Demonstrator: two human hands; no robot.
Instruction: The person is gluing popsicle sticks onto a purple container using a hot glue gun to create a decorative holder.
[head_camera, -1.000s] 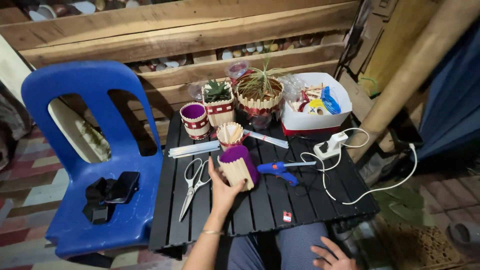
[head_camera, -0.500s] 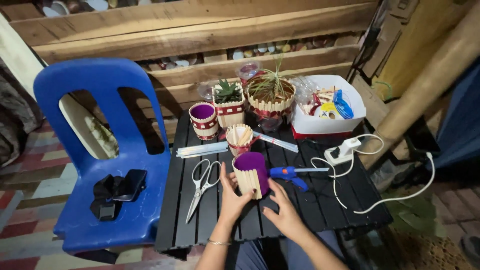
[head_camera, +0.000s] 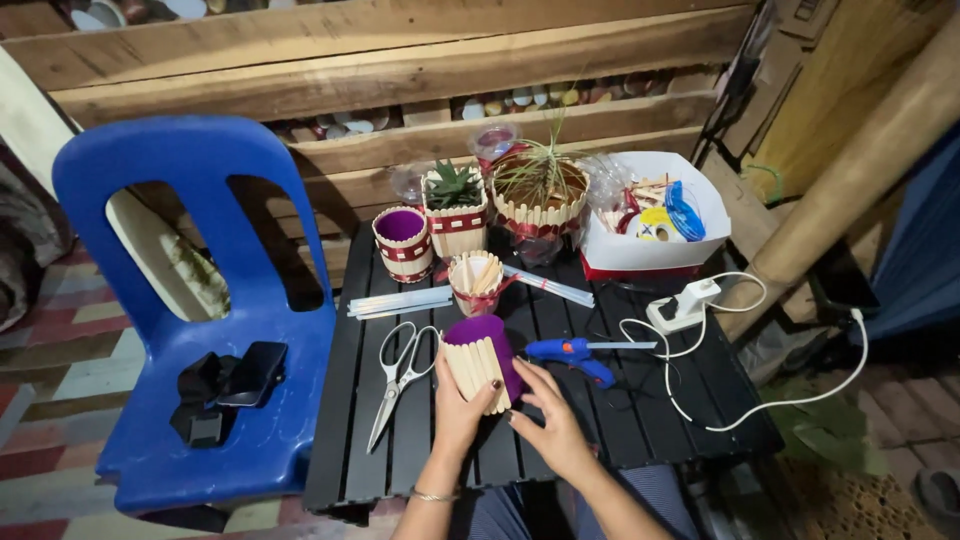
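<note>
My left hand (head_camera: 458, 412) grips a purple cup (head_camera: 484, 362) partly clad in flat wooden sticks, held at the front of a black slatted table (head_camera: 400, 460). My right hand (head_camera: 548, 418) touches the cup's lower right side, fingers spread. A blue glue gun (head_camera: 572, 352) lies just right of the cup, and scissors (head_camera: 398, 378) lie just left of it. Behind the cup stands a small cup of loose wooden sticks (head_camera: 476, 281).
At the table's back stand a purple stick-clad pot (head_camera: 402, 242), two stick-clad planters with plants (head_camera: 455, 212) (head_camera: 538, 198) and a white box of craft supplies (head_camera: 652, 218). A white power strip (head_camera: 684, 304) with cord lies at right. A blue plastic chair (head_camera: 200, 330) holding dark items stands left.
My right hand came up from my lap to the cup's side. The cup stayed in my left hand and moved slightly toward me.
</note>
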